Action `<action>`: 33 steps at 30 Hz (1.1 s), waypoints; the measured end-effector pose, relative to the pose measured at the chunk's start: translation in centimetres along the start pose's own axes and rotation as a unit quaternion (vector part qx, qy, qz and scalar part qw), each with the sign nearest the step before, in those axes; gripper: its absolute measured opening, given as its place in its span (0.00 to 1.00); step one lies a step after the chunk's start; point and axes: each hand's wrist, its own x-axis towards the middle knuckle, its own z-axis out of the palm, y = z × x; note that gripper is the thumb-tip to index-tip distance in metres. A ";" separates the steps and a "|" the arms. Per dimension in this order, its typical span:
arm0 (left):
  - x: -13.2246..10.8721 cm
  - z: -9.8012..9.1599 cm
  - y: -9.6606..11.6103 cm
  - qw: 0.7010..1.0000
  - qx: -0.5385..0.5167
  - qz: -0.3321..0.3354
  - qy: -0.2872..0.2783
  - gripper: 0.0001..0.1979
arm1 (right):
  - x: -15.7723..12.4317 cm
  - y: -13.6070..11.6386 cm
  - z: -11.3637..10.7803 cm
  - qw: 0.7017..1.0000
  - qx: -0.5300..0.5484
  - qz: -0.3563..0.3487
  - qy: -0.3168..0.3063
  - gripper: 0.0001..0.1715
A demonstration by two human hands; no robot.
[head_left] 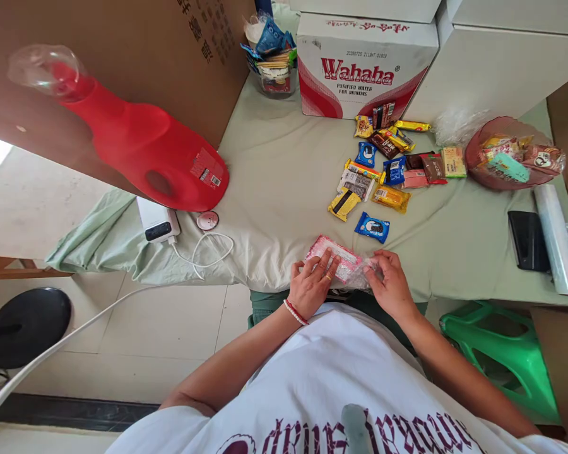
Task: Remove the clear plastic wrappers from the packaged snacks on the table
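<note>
Both hands pinch a pink packet (334, 256) in a clear bag (360, 275) at the table's near edge: left hand (312, 287) on the pink part, right hand (392, 284) on the clear end. Behind lie three blue snack packs (373, 226). One box (364, 66) reads "Wahaha, purified water for drinking".

The white and red carton (366, 66) at the table's far edge carries the brand "Wahaha" in large red letters, with "PURIFIED WATER FOR DRINKING" in small print beneath. Above the brand is a faint stamped code, roughly "20260726", too small to read surely. Red Chinese characters run along the carton's top edge. Left of the carton, the brown box (123, 63) bears dark Chinese characters. Print on the snack packets (383, 164) before the carton is too small to read.
</note>
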 end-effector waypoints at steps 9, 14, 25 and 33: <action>-0.4 1.0 -0.3 0.999 -0.044 0.004 0.011 0.30 | 5.0 -6.5 1.0 0.990 -0.070 0.018 -0.122 0.10; 0.2 0.2 -1.2 0.995 -0.089 0.035 0.023 0.25 | 5.6 -8.4 2.8 0.974 -0.120 -0.029 -0.188 0.15; -1.5 -3.0 -1.4 0.883 -0.438 -0.145 0.090 0.23 | 3.5 -8.5 2.5 0.921 -0.249 -0.221 -0.202 0.28; -0.8 -4.1 -4.2 0.845 -0.400 -0.292 0.203 0.09 | 5.4 -8.3 4.8 0.896 -0.310 -0.251 -0.195 0.21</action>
